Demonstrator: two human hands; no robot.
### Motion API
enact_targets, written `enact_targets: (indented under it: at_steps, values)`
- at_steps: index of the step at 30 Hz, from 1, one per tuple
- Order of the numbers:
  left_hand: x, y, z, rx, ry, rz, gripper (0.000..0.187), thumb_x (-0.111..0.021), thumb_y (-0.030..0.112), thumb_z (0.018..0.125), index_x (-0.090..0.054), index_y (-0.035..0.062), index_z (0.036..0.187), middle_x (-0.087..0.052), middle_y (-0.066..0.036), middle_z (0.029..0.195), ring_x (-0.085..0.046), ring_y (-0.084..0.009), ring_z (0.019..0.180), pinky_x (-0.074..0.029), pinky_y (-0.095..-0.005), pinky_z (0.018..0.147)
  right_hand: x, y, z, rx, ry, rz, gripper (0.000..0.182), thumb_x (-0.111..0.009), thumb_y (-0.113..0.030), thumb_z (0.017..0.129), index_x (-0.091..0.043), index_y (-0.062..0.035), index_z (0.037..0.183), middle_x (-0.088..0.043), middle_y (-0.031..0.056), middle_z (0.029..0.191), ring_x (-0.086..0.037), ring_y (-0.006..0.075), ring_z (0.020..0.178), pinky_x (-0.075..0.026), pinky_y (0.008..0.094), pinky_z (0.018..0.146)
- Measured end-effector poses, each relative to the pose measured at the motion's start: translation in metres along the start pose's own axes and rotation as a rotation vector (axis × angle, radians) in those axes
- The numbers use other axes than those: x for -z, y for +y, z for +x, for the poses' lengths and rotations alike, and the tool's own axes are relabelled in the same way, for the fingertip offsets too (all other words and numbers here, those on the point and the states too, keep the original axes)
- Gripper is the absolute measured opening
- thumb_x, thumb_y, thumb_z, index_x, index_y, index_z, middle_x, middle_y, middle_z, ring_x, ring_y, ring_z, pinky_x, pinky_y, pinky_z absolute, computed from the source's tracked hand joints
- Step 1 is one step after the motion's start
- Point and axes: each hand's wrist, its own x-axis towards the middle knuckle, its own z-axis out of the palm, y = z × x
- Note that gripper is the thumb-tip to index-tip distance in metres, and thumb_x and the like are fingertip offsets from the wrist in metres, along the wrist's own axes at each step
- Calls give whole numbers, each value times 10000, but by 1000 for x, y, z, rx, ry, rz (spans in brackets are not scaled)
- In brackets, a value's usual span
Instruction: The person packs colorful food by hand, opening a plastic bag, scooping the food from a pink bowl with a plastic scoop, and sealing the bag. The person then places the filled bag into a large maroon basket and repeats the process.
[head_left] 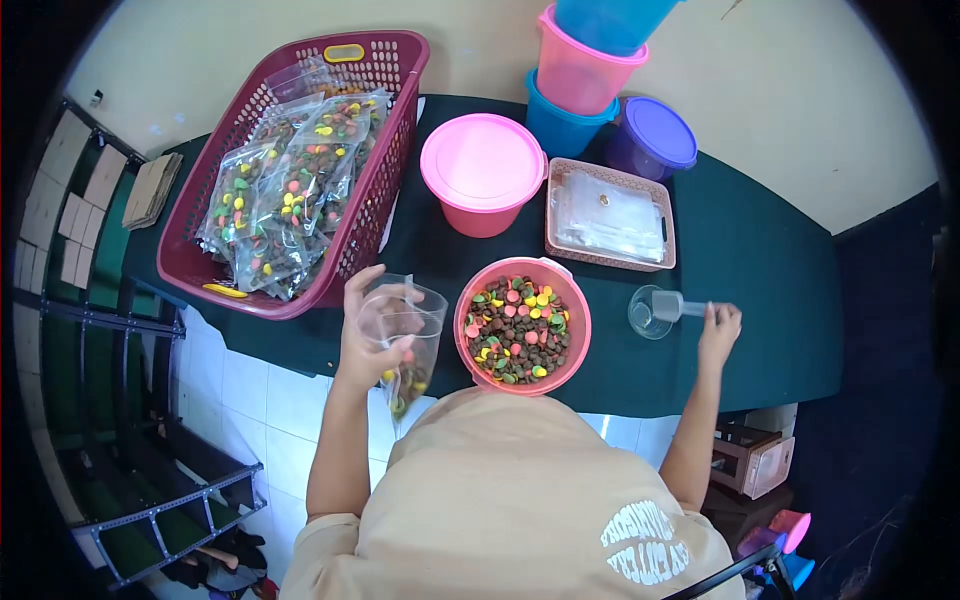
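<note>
My left hand is closed around a clear plastic cup. Below the cup hangs a clear plastic bag with some brown, red and yellow button-shaped sweets at its bottom. My right hand grips the handle of a translucent scoop, whose head lies over a small clear round dish. Between my hands, close against my body, stands a pink tub full of brown, green, yellow and pink sweets.
A maroon basket on the left holds several filled bags. Behind the tub are a pink lidded container and a tray of flat clear bags. Stacked tubs and a purple container stand at the back.
</note>
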Motion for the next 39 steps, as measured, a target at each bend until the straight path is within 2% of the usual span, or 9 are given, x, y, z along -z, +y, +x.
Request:
enact_targets:
  at_steps: [3, 6, 11, 13, 16, 18, 20, 28, 39]
  values:
    - [-5, -4, -2, -148, 5, 348, 846, -734, 9, 652, -280, 76, 1363, -578, -164, 1131, -598, -186, 889, -502, -341, 842, -48, 64, -37, -249, 5, 129, 234, -607, -273, 913, -671, -47, 910, -552, 143, 1108, -506, 313, 1073, -394, 435, 929]
    - [-12, -2, 0, -16, 105, -39, 859, -749, 9, 635, -291, 75, 1359, -571, -164, 1145, -602, -197, 900, -500, -350, 850, -75, 77, -56, -398, -11, 248, 232, -603, -275, 917, -676, -55, 927, -556, 151, 1105, -508, 311, 1081, -395, 438, 931]
    - [-4, -3, -5, -88, 6, 199, 882, -740, 41, 647, -251, 77, 1380, -541, -173, 1180, -583, -229, 963, -492, -396, 885, -90, 51, -63, -618, 181, 39, 240, -633, -278, 892, -656, -80, 1026, -562, 149, 1111, -495, 316, 1107, -396, 436, 935]
    - [-1, -6, -14, -85, 34, 203, 881, -754, 26, 632, -274, 75, 1370, -556, -171, 1177, -597, -226, 951, -494, -388, 882, -67, -5, -49, -443, 320, -13, 306, -672, -269, 849, -626, -90, 1093, -544, 143, 1156, -459, 321, 1154, -388, 438, 945]
    - [3, -14, -26, -75, 48, 202, 881, -775, 19, 616, -301, 76, 1356, -571, -163, 1184, -609, -228, 952, -495, -389, 883, -55, -117, -31, 293, 106, 177, 310, -693, -186, 772, -636, -84, 1059, -591, 135, 1102, -507, 335, 1093, -367, 441, 951]
    - [4, -17, -30, -51, 67, 202, 877, -780, 30, 615, -304, 76, 1351, -573, -158, 1182, -606, -228, 965, -493, -392, 884, -58, -193, -27, 469, -157, 251, 288, -704, -197, 760, -646, -112, 1029, -560, 113, 1169, -499, 326, 1135, -346, 466, 976]
    - [5, -13, -32, -83, 48, 216, 881, -783, 38, 615, -303, 78, 1353, -571, -160, 1188, -601, -233, 978, -486, -389, 886, -74, -253, -18, 776, -177, 294, 322, -717, -187, 757, -637, -133, 1064, -565, 66, 1198, -508, 288, 1131, -338, 461, 988]
    - [22, -12, -53, -73, 62, 268, 928, -805, 141, 635, -260, 89, 1385, -536, -170, 1221, -584, -264, 1021, -487, -409, 893, -141, -310, -7, 973, -166, 103, 224, -690, -216, 781, -634, -150, 987, -587, -1, 1096, -518, 219, 1093, -306, 538, 1016]
    - [22, -20, -35, -23, 43, 245, 922, -812, 164, 652, -260, 73, 1385, -527, -180, 1248, -579, -265, 1037, -470, -408, 913, -1, -181, -125, 1023, -485, 189, 151, -647, -130, 722, -618, -156, 868, -617, -7, 1045, -552, 207, 1019, -259, 609, 1041]
